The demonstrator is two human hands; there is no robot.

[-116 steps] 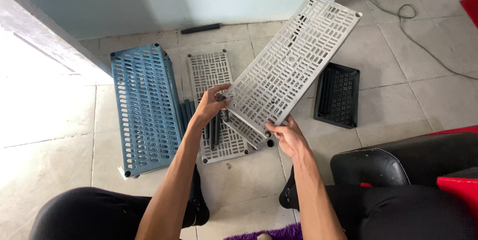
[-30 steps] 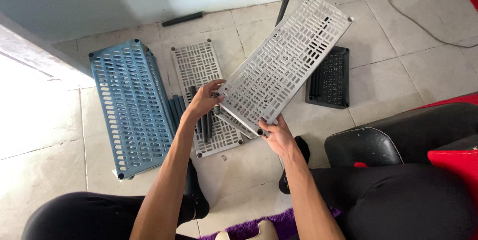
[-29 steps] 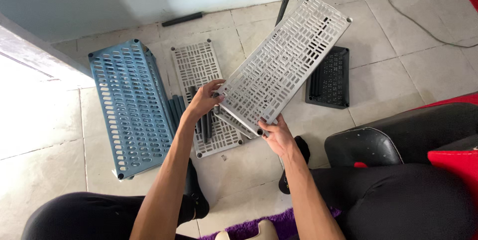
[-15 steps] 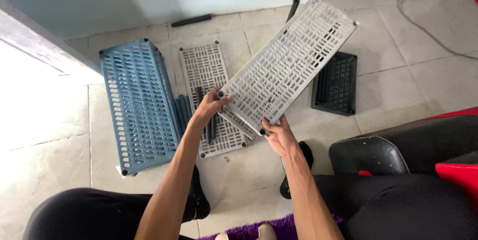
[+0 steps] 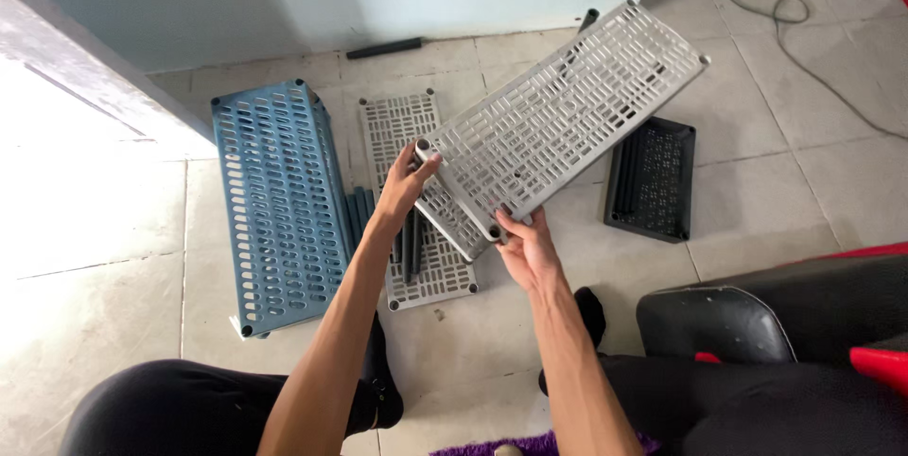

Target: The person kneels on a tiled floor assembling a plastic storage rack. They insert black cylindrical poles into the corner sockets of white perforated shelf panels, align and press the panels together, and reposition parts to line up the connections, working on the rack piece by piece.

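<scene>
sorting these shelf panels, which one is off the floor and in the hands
The big light grey slotted panel, tilted up, its near short edge gripped by left hand and right hand. The blue panel and smaller grey panel lie flat on the tiles.

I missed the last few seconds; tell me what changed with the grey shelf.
Little changed. The grey shelf stays lifted and tilted, gripped at its near corners by the left hand and right hand. The blue shelf and black shelf lie where they were.

We are shifting our left hand [image 5: 407, 184] along the grey shelf panel [image 5: 564, 115] onto its corner socket, and the panel's far end is perhaps rising slightly.
</scene>
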